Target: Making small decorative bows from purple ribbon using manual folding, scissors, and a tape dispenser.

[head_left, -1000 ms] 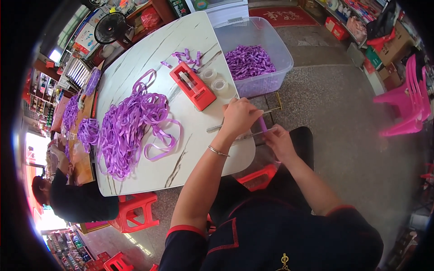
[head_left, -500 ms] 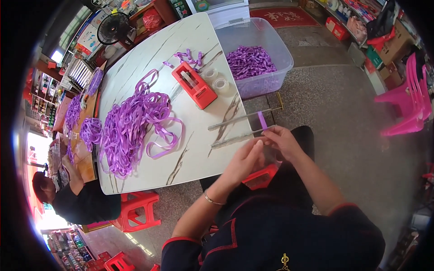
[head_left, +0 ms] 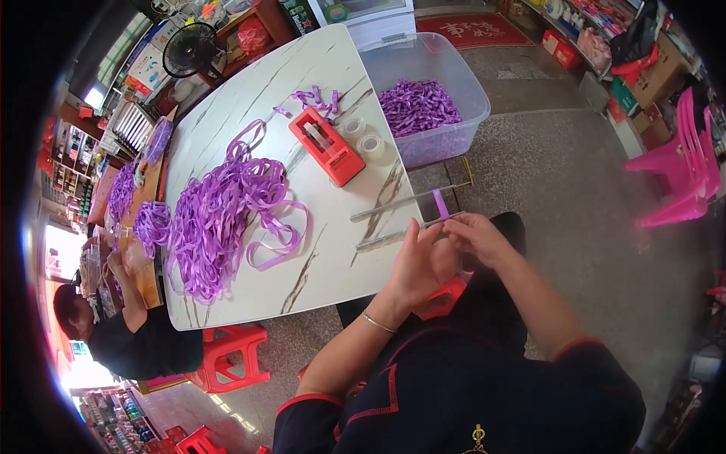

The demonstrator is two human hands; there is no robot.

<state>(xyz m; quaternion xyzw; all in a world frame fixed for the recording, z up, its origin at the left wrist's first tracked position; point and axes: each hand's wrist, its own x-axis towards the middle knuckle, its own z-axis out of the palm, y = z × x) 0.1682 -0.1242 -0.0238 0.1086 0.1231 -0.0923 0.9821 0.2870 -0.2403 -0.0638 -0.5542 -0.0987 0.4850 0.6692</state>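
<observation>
A strip of purple ribbon (head_left: 440, 204) spans two thin metal rods, the farther rod (head_left: 393, 207) and the nearer rod (head_left: 380, 240), which reach over the table's right edge. My right hand (head_left: 478, 236) pinches the ribbon at its near end, by the nearer rod. Beside it my left hand (head_left: 420, 265) has its thumb raised and apart from the fingers, and nothing shows in it. Its fingertips are partly hidden near my right hand. A large heap of purple ribbon (head_left: 223, 219) lies on the marble-patterned table (head_left: 333, 265), left of the rods.
A red tape dispenser (head_left: 327, 147) stands on the table near two clear tape rolls (head_left: 370, 144) and short ribbon pieces (head_left: 310, 96). A clear plastic bin (head_left: 473, 125) of purple ribbon pieces is beyond the right edge. Another person (head_left: 136, 325) works at the left near a red stool (head_left: 231, 356).
My left hand has turned and its thumb has spread upward, away from the fingers. My right hand stays at the ribbon's near end. The other person's arm has shifted.
</observation>
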